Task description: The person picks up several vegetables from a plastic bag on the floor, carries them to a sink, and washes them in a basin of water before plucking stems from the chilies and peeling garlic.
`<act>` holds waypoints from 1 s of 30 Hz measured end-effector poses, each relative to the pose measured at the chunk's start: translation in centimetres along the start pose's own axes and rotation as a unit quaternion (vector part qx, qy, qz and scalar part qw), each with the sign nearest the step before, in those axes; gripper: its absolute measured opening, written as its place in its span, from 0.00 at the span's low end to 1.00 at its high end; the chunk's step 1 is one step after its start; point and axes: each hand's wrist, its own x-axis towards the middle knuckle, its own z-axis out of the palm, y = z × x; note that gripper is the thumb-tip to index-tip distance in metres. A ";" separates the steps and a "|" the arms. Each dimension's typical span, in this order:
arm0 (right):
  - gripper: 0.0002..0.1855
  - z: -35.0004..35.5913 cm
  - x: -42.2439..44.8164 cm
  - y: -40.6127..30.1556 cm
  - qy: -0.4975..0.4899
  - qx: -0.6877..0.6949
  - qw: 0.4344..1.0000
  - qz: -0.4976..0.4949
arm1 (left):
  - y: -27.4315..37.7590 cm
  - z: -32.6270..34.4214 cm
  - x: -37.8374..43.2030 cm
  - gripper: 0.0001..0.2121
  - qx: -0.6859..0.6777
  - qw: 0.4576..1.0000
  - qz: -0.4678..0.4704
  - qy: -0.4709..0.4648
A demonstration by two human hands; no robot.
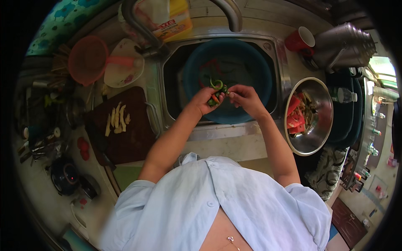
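My left hand (204, 101) holds a bunch of green and red chili peppers (215, 99) over a blue plastic basin (260, 103). One curled green pepper (216, 84) sticks up above its fingers. Thumb and fingertips of my right hand (247, 98) pinch the stem end of a green pepper (225, 89) at the edge of that bunch. Inside the basin, which stands in a stainless steel sink (172, 91), several red peppers (211, 65) lie in what looks like water. The palm side of my left hand is partly hidden by the peppers.
Pale sliced pieces (117, 118) and a dark knife (105, 153) lie on a brown cutting board (135, 147) at left. A pink strainer (88, 59) rests by a white dish (121, 77). At right are a metal bowl (323, 125) of watermelon scraps, a red mug (293, 40) and a metal thermos (342, 47).
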 end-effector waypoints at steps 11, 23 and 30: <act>0.11 -6.5 12.6 5.1 0.197 -0.299 0.934 0.006 | 1.5 -0.8 -0.1 0.06 0.000 0.994 0.082 0.067; 0.07 1.1 5.8 2.4 0.165 -0.431 0.868 -0.185 | -0.1 1.1 2.0 0.08 0.348 0.872 0.305 0.160; 0.09 0.0 3.2 0.1 0.140 -0.110 0.982 -0.059 | 1.0 1.9 0.3 0.07 0.401 0.876 0.243 0.116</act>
